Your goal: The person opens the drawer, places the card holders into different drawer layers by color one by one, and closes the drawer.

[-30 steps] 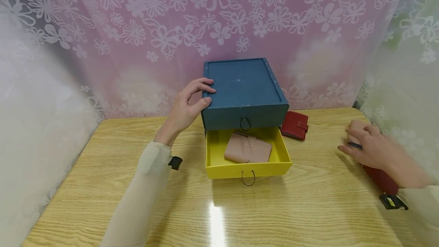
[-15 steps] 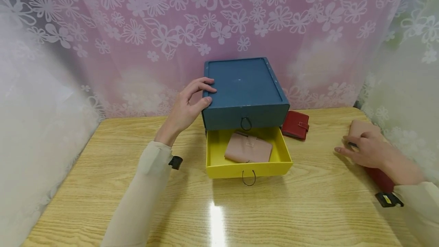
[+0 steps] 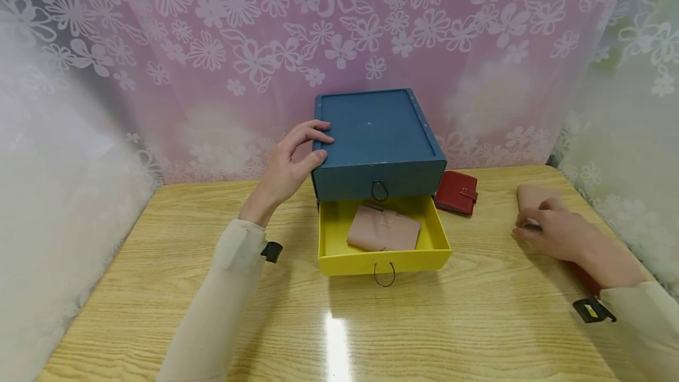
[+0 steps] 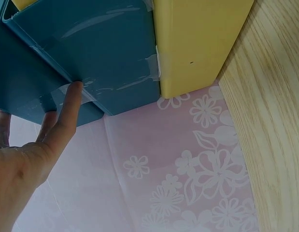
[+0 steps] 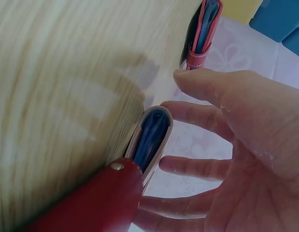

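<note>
My left hand (image 3: 294, 161) rests on the left edge of the blue drawer box (image 3: 379, 125), fingertips on its top; in the left wrist view fingers (image 4: 67, 113) lie against the blue side. Below that box a yellow drawer (image 3: 384, 264) stands pulled out, and a pink wallet (image 3: 383, 229) lies inside. At the right of the table my right hand (image 3: 559, 234) touches a second pink wallet (image 3: 533, 194). In the right wrist view its fingertips are on that wallet's upper face, and the thumb stays apart from it. Under my right forearm lies a dark red wallet (image 5: 98, 200), partly hidden.
A small red wallet with a strap (image 3: 457, 193) lies just right of the blue box. The wooden table (image 3: 223, 311) ends at a pink floral curtain (image 3: 254, 63) behind. Wire loops hang on the drawer fronts.
My right hand has moved left across the table, and the pink wallet under its fingers has slid left with it. The left hand and the yellow drawer have stayed put.
</note>
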`<state>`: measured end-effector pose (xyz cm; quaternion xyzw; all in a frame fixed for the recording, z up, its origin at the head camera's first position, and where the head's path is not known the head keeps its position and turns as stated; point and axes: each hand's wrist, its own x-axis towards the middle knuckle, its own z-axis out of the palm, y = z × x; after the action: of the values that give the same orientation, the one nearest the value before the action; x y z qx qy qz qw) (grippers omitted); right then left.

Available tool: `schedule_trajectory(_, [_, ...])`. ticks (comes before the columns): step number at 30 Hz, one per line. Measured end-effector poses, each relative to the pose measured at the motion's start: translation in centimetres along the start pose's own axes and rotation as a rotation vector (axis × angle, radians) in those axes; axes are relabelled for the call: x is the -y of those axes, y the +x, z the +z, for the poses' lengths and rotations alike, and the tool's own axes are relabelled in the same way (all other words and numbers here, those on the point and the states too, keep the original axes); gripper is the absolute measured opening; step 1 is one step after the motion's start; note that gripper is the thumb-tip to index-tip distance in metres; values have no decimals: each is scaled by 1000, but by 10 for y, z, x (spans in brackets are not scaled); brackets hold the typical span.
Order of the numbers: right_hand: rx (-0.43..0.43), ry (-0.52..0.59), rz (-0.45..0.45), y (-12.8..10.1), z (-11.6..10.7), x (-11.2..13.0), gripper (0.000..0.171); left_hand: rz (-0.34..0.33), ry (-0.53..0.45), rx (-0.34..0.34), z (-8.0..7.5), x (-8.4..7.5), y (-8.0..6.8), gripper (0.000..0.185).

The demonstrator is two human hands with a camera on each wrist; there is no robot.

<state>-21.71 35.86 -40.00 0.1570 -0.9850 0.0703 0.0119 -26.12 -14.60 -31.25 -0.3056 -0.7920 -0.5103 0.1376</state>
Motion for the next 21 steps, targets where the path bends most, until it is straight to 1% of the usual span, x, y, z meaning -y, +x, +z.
schedule_trajectory(4, [-23,-6,-31,0,2,4,14,-3,0,-1,0,0,-1,25])
schedule_trajectory(7, [-38,-21,-36,0,4,5,17,-7,-1,0,0,0,-1,25])
schedule_trajectory(10, [-35,-39,-28,-1,7,5,21,-12,2,2,0,-1,-1,25])
schedule_trajectory(14, [-32,-52,-27,-1,10,6,11,-17,2,3,0,-1,-1,26])
schedule_trajectory(17, [-49,-52,-32,-1,11,7,6,-16,0,3,0,-2,-1,26])
schedule_trajectory(21, [-44,-45,-36,0,9,9,31,-11,-1,1,0,-1,-1,26])
